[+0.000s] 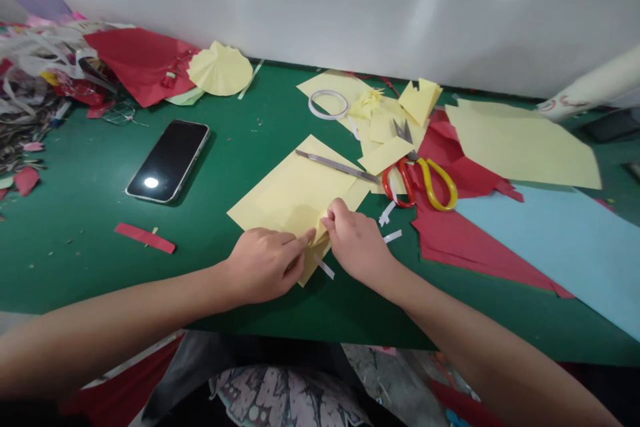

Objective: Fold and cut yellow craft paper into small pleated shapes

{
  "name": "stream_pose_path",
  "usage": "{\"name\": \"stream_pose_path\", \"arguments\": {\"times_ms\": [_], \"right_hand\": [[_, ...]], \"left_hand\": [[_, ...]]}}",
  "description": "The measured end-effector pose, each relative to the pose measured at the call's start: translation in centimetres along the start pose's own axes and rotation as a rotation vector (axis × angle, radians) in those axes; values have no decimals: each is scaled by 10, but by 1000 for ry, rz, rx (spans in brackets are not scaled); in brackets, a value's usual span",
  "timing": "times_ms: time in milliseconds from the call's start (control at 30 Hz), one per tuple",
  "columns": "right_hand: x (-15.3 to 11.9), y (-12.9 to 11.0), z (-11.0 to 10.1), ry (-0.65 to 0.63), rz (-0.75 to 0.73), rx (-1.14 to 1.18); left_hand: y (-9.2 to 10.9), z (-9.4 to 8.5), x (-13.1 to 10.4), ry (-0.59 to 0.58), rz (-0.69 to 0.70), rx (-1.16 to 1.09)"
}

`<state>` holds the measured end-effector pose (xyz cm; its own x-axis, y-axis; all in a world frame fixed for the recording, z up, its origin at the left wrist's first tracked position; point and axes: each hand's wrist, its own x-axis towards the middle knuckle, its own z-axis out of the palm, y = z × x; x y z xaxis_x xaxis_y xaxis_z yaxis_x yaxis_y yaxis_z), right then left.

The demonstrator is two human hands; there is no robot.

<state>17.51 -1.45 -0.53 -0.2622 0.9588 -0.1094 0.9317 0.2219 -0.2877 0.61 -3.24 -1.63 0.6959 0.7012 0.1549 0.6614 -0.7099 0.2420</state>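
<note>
Our left hand [267, 265], right hand [359, 245] and forearms [165, 303] are bare; we wear a dark garment [196, 405] with a fan-shaped, pale pinkish-grey print [290, 397], veined in black and dotted with light spots.

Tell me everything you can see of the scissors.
The scissors have grey, metallic-looking blades and two plastic-looking loops, one red, one yellow. They lie partly open, tips pointing away from the person, over red paper and yellow scraps. A yellow piece seems to overlap the blades; a white strip shows at the red loop. The right hand is nearby, not touching.
</note>
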Motion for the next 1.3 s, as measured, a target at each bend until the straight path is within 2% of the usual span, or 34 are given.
{"name": "stream_pose_path", "arguments": {"times_ms": [233, 500, 933, 1133, 1300], "right_hand": [[-1, -2, -1, -16, 10, -20], [0, -2, 0, -18, 18, -58], [2, -5, -2, -28, 46, -56], [2, -6, -2, -34, 62, -86], [2, -5, 1, -15, 35, -79]], "left_hand": [[0, -2, 0, -72, 2, 23], [2, 1, -1, 13, 157, 208], [0, 4, -5, -24, 333, 334], [-1, 6, -5, 127, 399, 357], [1, -1, -2, 248, 383, 225]]}}
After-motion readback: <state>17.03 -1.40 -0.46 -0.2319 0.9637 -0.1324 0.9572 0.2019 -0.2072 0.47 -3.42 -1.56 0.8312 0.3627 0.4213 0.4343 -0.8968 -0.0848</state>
